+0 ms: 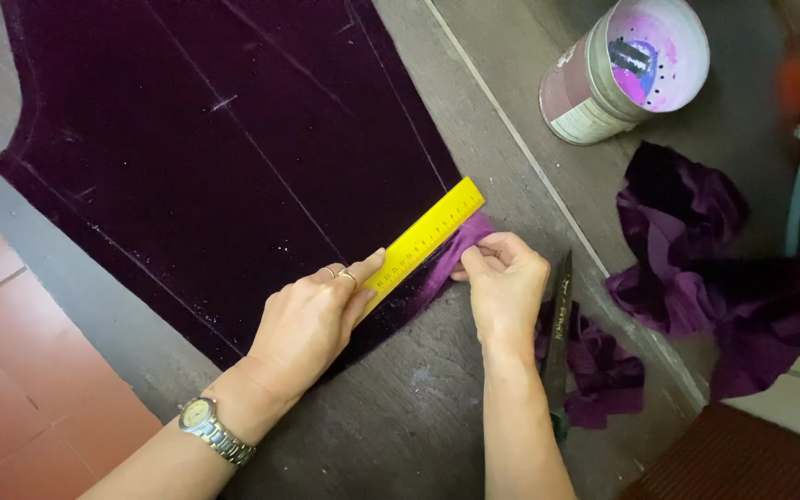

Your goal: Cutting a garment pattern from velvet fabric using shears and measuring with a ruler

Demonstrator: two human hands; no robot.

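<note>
A dark purple velvet cloth piece with chalk lines lies flat on a grey worktable. My left hand presses a yellow ruler onto the cloth's near corner, fingers spread over its lower end. My right hand pinches the folded-up cloth edge next to the ruler's upper end; whether a small marker is in its fingers is hidden. A wristwatch sits on my left wrist.
Dark scissors lie just right of my right hand, partly on purple scraps. A bigger heap of purple scraps sits at the right. A round tin with a purple-stained inside stands at the back right. Red floor tiles show at the left.
</note>
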